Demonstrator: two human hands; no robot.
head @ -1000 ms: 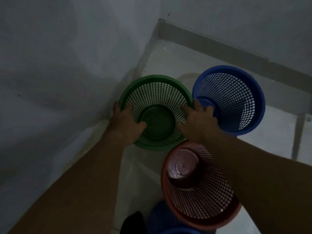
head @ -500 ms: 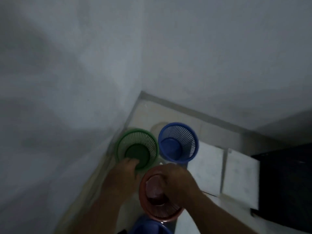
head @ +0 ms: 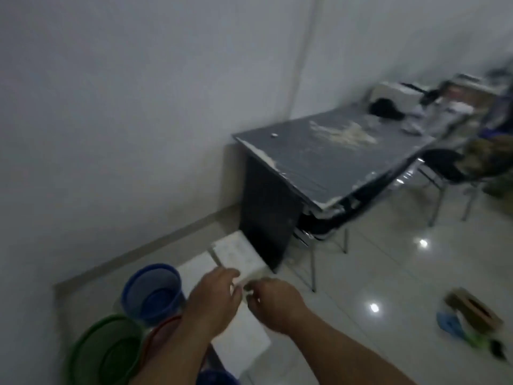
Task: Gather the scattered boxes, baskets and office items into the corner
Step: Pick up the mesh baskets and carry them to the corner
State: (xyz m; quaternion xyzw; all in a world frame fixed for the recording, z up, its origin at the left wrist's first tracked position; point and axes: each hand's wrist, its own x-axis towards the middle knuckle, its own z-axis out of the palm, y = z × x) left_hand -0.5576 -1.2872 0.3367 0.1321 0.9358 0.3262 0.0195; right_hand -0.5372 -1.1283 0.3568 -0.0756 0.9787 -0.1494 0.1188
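Both hands reach out over the floor beside the desk (head: 333,162). The left hand (head: 215,300) has its fingertips at the near edge of a white box (head: 238,255) that sits against the desk's dark side panel. The right hand (head: 274,307) is just beside it, fingers curled in toward the same corner of the box. The picture is blurred here, so I cannot tell whether either hand grips the box or only touches it. Under the wrists lies a second, flat box (head: 244,340), white, on the tiles.

The baskets stand together down by the wall. The blue basket (head: 152,290) is nearest the skirting, the green basket (head: 105,354) is at the lower left, and the rim of a red basket (head: 159,329) shows between the green one and the left forearm.

Well apart, out on the open floor to the right, lies a brown box (head: 474,311) with a blue scrap (head: 448,323) against it. A chair (head: 444,168) stands at the far side of the desk, and clutter covers the desk's far end.
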